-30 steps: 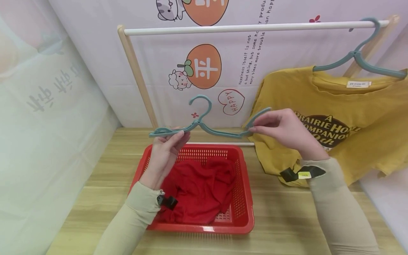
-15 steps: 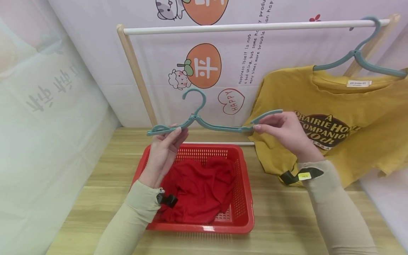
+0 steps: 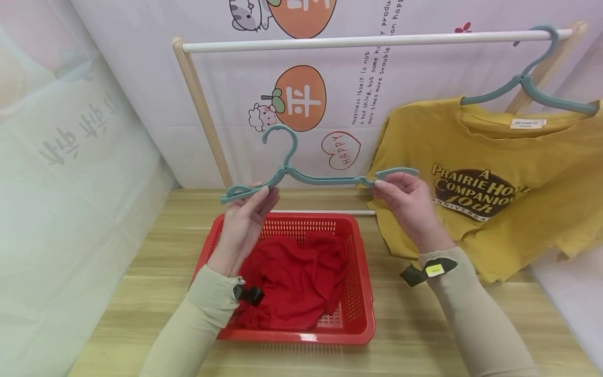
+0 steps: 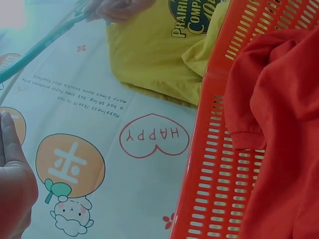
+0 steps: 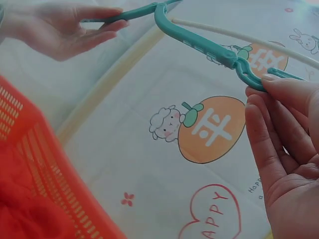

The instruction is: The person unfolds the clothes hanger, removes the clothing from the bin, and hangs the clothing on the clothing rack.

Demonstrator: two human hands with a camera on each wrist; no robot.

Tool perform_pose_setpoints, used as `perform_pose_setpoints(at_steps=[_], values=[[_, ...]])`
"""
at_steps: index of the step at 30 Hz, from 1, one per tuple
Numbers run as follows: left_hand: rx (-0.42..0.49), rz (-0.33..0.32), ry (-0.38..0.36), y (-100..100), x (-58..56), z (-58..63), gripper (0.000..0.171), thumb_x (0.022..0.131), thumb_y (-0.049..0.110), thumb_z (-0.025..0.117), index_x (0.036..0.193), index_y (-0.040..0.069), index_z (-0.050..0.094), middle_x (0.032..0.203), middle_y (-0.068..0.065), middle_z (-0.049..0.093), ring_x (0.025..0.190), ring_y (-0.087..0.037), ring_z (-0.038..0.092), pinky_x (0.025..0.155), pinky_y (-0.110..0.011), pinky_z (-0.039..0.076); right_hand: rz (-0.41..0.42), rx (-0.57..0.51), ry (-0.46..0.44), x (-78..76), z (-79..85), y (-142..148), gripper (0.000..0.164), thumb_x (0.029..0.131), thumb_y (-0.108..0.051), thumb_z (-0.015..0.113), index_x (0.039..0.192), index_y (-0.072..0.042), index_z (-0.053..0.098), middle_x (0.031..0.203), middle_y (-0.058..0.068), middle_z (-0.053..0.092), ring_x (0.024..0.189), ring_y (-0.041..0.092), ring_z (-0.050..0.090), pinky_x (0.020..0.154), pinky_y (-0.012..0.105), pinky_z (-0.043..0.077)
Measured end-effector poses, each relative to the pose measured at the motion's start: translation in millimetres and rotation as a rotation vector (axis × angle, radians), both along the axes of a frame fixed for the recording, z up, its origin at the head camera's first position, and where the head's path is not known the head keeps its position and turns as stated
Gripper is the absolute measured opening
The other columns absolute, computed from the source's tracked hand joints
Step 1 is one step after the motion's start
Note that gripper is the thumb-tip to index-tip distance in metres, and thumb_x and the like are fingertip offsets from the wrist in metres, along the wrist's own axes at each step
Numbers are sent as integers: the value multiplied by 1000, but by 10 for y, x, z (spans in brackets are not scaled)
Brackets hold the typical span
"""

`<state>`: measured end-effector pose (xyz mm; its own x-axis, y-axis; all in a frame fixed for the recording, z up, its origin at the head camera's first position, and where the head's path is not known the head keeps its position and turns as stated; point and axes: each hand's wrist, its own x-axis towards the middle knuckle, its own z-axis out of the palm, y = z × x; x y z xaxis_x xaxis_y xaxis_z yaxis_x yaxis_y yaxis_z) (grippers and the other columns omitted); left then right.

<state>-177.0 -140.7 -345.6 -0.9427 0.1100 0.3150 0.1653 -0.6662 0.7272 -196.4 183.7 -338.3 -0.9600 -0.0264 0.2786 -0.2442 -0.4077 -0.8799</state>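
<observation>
A teal folding clothes hanger (image 3: pixel 325 180) is held up in front of the rack, its hook pointing upward. My left hand (image 3: pixel 245 222) pinches its left arm between thumb and fingers; that arm's end looks folded back. With thumb and fingertips, my right hand (image 3: pixel 412 207) grips the jointed right end, whose tip piece extends outward past the fingers. In the right wrist view the joint of the hanger (image 5: pixel 194 42) lies right at my thumb. Below the hands stands a red plastic basket (image 3: pixel 365 293) with a crumpled red garment (image 3: pixel 297 277) inside.
Behind, a rack with a white rail (image 3: pixel 358 40) and wooden posts stands on the wooden table (image 3: pixel 132 309). At its right end a yellow T-shirt (image 3: pixel 419 136) hangs on another teal hanger (image 3: pixel 553 99), close to my right hand. Printed sheets cover the walls.
The hanger's right tip piece has swung down from a steep upward tilt to nearly level. My right hand has turned with it, and the hook has shifted left and up.
</observation>
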Motion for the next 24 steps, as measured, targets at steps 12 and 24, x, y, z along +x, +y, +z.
perform_pose_setpoints(at_steps=[12,24], values=[[16,-14,20,32,-14,12,19,100,2,64,103,11,80,103,-4,77,100,-19,73,106,-45,45,91,-230,-17,3,-74,-136,13,96,7,65,88,-3,70,91,10,73,79,18,71,78,26,59],[28,-1,-11,-9,6,36,17,100,2,64,102,9,79,102,-6,77,100,-21,73,105,-43,46,86,-20,45,-10,-65,10,19,96,11,62,98,-1,76,95,11,76,87,22,74,84,35,60]])
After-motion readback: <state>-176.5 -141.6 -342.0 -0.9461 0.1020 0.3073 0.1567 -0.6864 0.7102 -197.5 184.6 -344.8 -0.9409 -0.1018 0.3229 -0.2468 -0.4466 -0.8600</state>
